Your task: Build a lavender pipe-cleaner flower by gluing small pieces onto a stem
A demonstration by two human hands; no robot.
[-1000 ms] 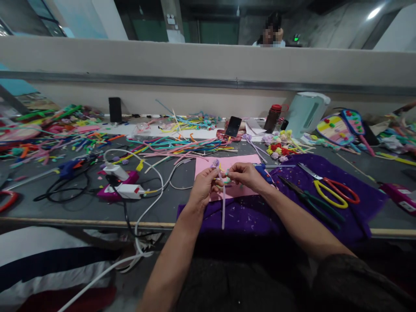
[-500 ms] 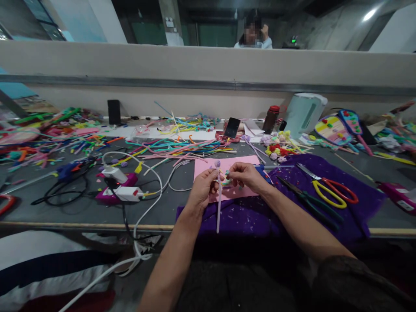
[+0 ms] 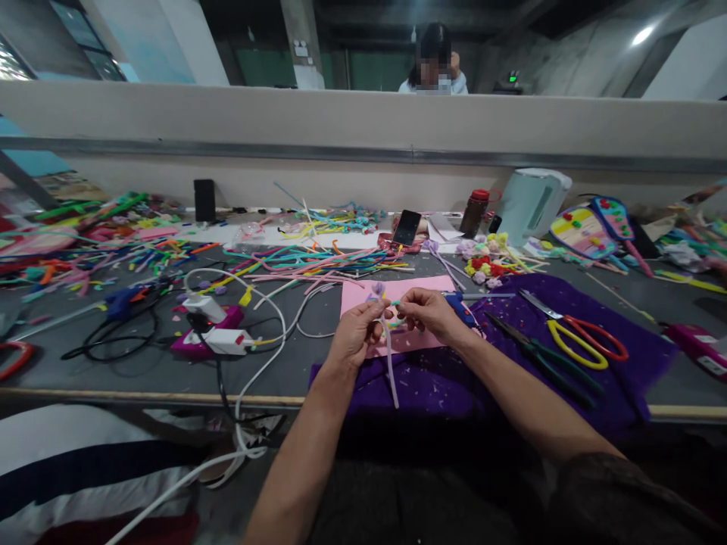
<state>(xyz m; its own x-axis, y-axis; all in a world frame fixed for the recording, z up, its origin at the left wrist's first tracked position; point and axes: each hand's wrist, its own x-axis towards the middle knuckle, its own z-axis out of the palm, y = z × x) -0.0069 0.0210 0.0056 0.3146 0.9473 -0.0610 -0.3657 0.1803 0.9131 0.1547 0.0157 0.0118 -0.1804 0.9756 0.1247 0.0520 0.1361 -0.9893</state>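
My left hand (image 3: 357, 330) is closed on a lavender pipe-cleaner flower, its purple head (image 3: 378, 290) standing above the fingers and its pale stem (image 3: 391, 378) hanging below them. Close beside it, my right hand (image 3: 430, 310) pinches a small teal-green piece (image 3: 396, 303), mostly hidden by the fingertips. Both hands are over a pink sheet (image 3: 353, 294), which lies partly on a dark purple cloth (image 3: 420, 386). A blue glue gun (image 3: 456, 304) lies just beyond my right wrist.
Scissors (image 3: 576, 344) and dark green pliers (image 3: 553, 362) lie on the cloth at right. Bundled pipe cleaners (image 3: 323, 261) and finished flowers (image 3: 485, 261) spread behind. A power strip (image 3: 207, 341) with cables is at left; a kettle (image 3: 534, 204) and bottle (image 3: 475, 213) stand behind.
The flower's stem has swung its lower end slightly to the right. My fingers have shifted a little, still close together. The whole view has dropped slightly in the frame.
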